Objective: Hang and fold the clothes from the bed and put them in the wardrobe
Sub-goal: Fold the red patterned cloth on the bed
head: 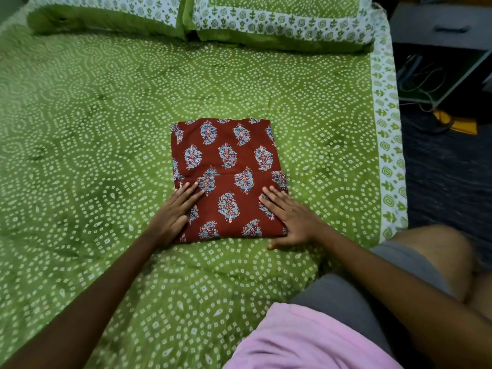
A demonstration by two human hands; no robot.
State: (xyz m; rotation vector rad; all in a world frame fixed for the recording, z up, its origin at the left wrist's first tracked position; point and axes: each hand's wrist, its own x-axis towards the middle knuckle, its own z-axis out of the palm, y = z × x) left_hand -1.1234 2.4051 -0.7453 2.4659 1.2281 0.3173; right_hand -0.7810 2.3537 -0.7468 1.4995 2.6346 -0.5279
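A maroon garment (229, 166) with blue floral motifs lies folded into a flat rectangle on the green patterned bed (93, 123). My left hand (175, 211) rests flat on its near left corner, fingers straight. My right hand (290, 217) presses flat on the near right corner, with the thumb down on the sheet beside the fabric's edge. Neither hand grips the cloth.
Two green and white pillows (266, 20) lie at the head of the bed. The bed's right edge (388, 155) drops to a dark floor with a grey bedside unit (439, 30) and cables. My knee in grey shorts (399, 257) is on the mattress.
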